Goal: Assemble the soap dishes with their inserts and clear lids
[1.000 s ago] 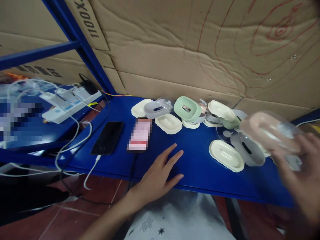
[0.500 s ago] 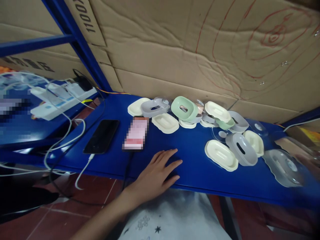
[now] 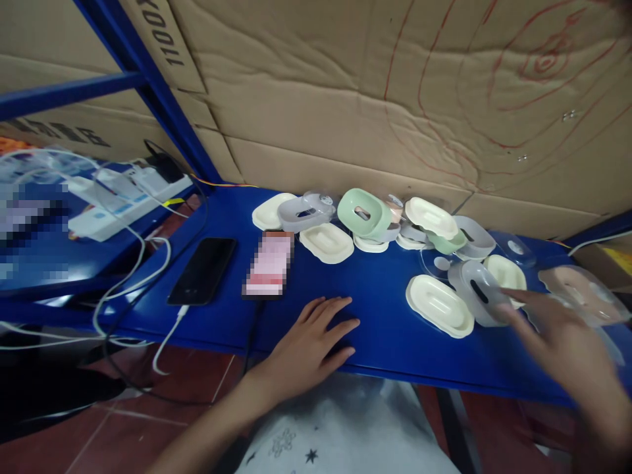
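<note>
My left hand [image 3: 311,342] lies flat on the blue shelf [image 3: 380,342], fingers spread, holding nothing. Blurred by motion, my right hand [image 3: 567,342] reaches in from the right with thumb and forefinger apart. Its fingertips are at the right end of a grey oval soap dish part with a slot [image 3: 476,289]; whether they touch it I cannot tell. Left of that part lies a cream oval tray [image 3: 439,306], and behind it another cream tray [image 3: 506,273]. A clear cover [image 3: 600,296] is beyond the right hand, partly hidden.
Along the cardboard wall [image 3: 316,99] lie more cream trays, a green slotted part [image 3: 363,214], grey parts and clear covers. A black phone [image 3: 202,271] with a white cable and a lit phone [image 3: 269,263] lie to the left. Further left is a white power strip [image 3: 113,210].
My right hand has come into view from the right and reached the grey slotted part. The left hand stays where it was.
</note>
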Available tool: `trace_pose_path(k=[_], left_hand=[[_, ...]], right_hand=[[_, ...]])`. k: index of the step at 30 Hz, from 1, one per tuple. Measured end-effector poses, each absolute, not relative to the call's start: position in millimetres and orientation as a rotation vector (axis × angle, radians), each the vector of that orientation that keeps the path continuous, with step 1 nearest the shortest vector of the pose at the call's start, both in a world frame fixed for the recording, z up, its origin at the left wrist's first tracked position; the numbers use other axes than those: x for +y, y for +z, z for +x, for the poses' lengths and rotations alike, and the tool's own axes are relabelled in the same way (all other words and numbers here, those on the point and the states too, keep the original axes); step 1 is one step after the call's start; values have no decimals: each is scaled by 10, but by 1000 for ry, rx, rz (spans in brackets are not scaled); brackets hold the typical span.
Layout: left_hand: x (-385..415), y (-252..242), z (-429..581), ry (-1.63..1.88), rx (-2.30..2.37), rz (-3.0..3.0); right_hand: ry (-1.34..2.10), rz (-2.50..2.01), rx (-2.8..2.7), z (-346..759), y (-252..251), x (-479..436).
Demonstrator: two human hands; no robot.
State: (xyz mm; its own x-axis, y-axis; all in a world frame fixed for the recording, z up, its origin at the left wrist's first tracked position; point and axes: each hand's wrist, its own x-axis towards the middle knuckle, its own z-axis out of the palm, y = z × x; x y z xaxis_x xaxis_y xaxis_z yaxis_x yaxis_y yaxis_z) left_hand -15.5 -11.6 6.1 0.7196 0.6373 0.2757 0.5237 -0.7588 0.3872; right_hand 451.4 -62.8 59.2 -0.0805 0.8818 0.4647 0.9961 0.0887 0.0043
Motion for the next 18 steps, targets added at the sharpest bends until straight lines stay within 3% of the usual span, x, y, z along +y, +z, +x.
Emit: trace_pose_path(k=[5,18], left_hand=[[-121,66,-155,549,913,2642],[-138,62,-144,603,946,2667]], right_hand=[[-465,-1698,-2262,3536,305,-537],[98,-999,-2526,2723,376,-223]])
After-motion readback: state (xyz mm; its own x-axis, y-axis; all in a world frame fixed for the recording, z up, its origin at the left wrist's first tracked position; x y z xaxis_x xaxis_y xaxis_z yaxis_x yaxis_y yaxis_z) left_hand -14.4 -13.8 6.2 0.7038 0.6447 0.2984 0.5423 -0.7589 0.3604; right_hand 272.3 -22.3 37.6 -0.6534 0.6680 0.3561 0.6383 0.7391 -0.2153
